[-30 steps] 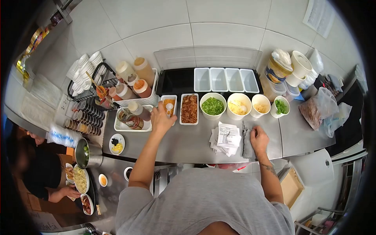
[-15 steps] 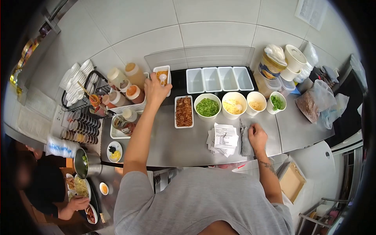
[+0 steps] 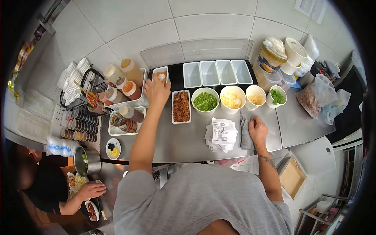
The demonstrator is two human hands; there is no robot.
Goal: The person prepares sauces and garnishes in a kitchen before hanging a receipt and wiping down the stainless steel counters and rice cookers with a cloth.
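While the left hand [image 3: 156, 91] grips the small tub [image 3: 161, 74], the right hand [image 3: 257, 131] rests curled beside a cloth [image 3: 245, 135].

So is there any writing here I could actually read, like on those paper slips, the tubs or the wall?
No text here can be read.
Receipt slips by the right hand: printed lines, too small to read.
Large tub at the back right: coloured label, blurred.
Paper sheet on the wall: print too small.
Sauce bottles near the left hand: no legible labels.
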